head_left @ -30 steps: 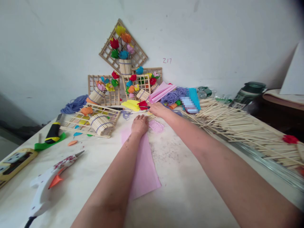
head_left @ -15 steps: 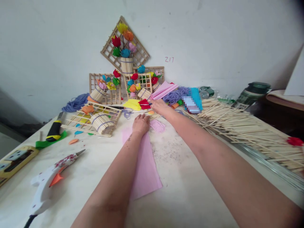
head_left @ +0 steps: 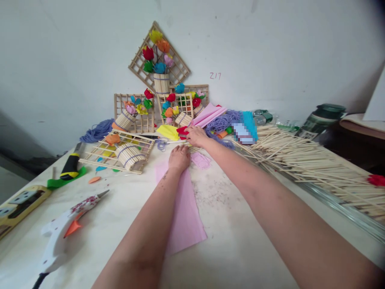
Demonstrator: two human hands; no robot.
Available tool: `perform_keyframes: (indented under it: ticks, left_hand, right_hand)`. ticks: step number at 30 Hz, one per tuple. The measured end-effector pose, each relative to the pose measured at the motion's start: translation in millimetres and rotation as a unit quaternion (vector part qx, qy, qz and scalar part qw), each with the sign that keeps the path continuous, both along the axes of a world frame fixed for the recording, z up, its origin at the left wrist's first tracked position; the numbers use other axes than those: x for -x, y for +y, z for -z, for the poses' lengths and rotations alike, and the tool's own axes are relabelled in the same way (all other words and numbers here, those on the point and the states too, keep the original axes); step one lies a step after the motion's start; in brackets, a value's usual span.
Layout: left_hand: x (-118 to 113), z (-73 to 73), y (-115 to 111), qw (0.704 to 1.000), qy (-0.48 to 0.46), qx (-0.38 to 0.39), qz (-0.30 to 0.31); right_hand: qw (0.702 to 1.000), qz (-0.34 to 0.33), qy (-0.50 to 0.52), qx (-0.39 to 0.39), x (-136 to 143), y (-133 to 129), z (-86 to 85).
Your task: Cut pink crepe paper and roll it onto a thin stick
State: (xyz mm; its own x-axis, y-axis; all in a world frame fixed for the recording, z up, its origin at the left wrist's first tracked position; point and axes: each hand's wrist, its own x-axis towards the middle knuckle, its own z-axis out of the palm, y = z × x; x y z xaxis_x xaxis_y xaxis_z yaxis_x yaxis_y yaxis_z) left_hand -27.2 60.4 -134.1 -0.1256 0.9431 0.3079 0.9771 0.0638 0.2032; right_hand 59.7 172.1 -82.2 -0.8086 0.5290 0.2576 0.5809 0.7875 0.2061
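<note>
My left hand (head_left: 179, 158) lies on the far part of a long pink crepe paper strip (head_left: 186, 216), its fingers stretched forward and slightly bent, pressing on it. Beyond it, my right hand (head_left: 197, 136) has its fingers closed at the edge of a folded red paper (head_left: 182, 131). A slim greyish thing shows at those fingertips, too small to name. Left of the red piece is yellow paper (head_left: 167, 132). A small pink paper piece (head_left: 201, 160) lies beside my left hand, and a pink paper roll (head_left: 209, 114) behind my right.
Stick lattices with paper flowers (head_left: 134, 112) stand against the wall. To the left are a glue gun (head_left: 60, 233), a power strip (head_left: 22, 204) and a utility knife (head_left: 71, 165). At right lie many thin sticks (head_left: 294, 152), purple cord (head_left: 224, 120) and a dark bottle (head_left: 321, 120).
My right hand has shifted slightly left and nearer, over the edge of the red paper. My left hand stays on the pink strip. The view has moved a little.
</note>
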Motion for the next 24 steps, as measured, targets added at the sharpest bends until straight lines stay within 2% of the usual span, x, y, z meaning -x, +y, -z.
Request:
perform_keyframes:
  ticks: [13,18,24]
  left_hand:
    - [-0.2,1.8,0.7,1.0,0.0,-0.023,0.0]
    - [1.5,0.8,2.5,0.999,-0.041,-0.03,0.005]
    - [6.8,-1.8,3.9,0.988,-0.138,-0.061,-0.024]
  right_hand:
    - [0.999,0.046,0.02,0.004,15.5,-2.9,6.4]
    - [1.0,0.009,0.009,-0.018,25.3,-8.3,5.3]
    - [0.997,0.012,-0.052,-0.05,43.0,-8.6,8.3]
